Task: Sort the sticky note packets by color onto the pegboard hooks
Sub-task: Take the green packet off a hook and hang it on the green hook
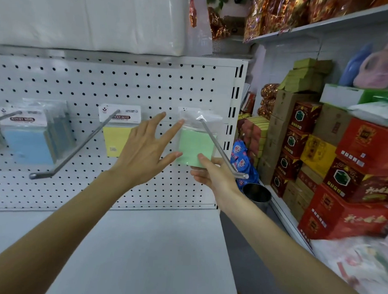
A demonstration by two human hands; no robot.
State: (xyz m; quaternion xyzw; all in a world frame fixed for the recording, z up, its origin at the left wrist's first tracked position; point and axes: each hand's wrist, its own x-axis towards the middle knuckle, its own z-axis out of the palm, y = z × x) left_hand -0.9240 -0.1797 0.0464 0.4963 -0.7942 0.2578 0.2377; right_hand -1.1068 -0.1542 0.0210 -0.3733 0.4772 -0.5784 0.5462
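Green plastic-wrapped sticky note packet (194, 147), hanging on grey metal hook (217, 145), is being pinched at its bottom edge by right grip (212, 172). Left grip (141, 151) is being held open, packet just right of it.

Just the one view here, head-worn and wide-angle. It looks forward and slightly down, close in and almost square to the white perforated metal pegboard (146, 89), while stacked red cardboard boxes (364, 145) bend in along the right edge.

Middle hook (84, 137) and right hook (220, 143) jut outward across the reach (both long); pegboard (147, 82) above seems free.
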